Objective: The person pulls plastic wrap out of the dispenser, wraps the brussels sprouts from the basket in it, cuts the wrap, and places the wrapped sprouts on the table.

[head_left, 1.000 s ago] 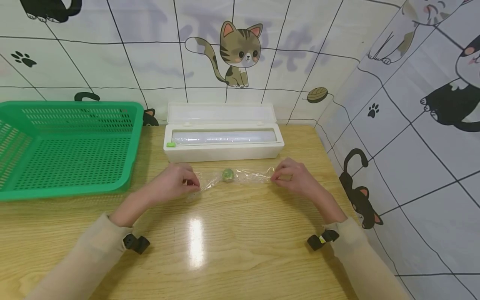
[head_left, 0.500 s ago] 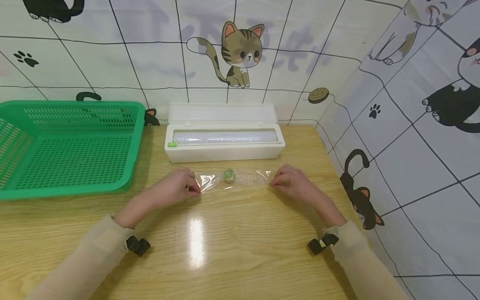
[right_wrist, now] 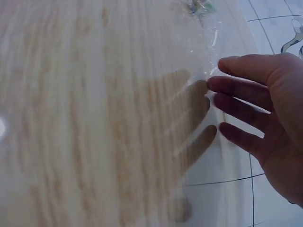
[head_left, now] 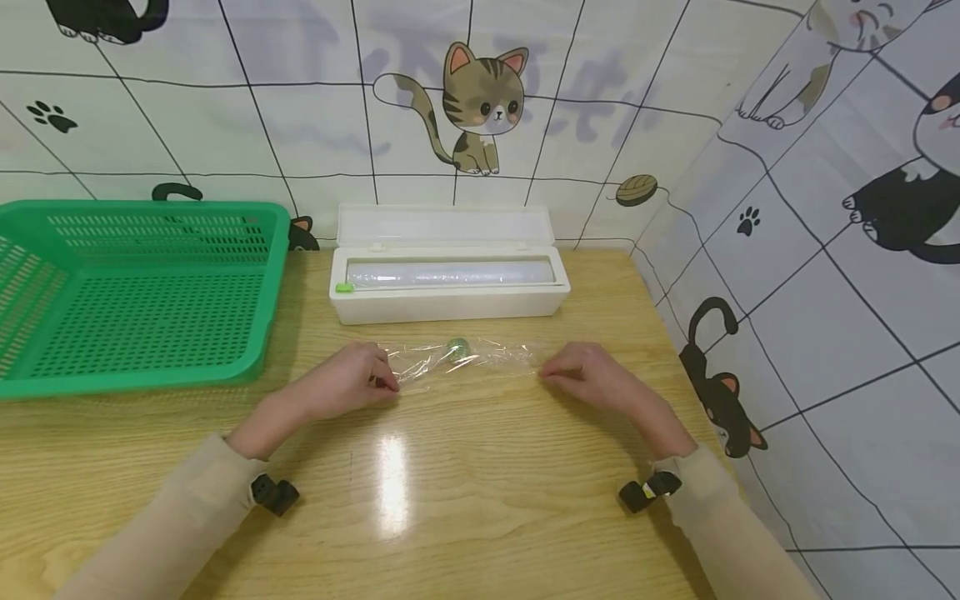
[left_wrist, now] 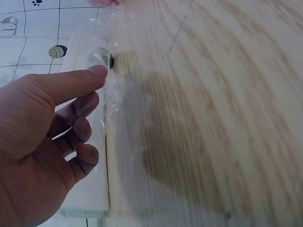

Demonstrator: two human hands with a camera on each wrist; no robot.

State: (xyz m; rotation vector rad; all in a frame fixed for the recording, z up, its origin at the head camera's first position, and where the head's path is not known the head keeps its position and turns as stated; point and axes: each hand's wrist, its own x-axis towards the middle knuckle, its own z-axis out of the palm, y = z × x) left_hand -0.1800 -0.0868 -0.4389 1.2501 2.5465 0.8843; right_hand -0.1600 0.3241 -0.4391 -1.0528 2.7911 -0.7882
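Note:
A strip of clear plastic wrap (head_left: 495, 356) stretches crinkled between the two hands. A small green round thing (head_left: 457, 348) shows through its middle; the glare hides its kind. My left hand (head_left: 352, 379) pinches the wrap's left end between thumb and forefinger, its other fingers curled loosely in the left wrist view. At the right end, my right hand (head_left: 588, 375) has its fingertips right by the wrap's edge. In the right wrist view the thumb (right_wrist: 244, 67) and the fingers of that hand stand apart from each other.
Just behind the wrap stands a white plastic wrap dispenser (head_left: 450, 310), its lid up, a roll inside and a green slider (head_left: 344, 287) at its left. A green basket (head_left: 258, 333) sits on the left of the wooden table (head_left: 480, 500). Cat-printed walls bound the back and right.
The right hand's fingertips have come slightly down and off the wrap's right end. The left hand has lowered a little, and the wrap now lies more crinkled over the green thing.

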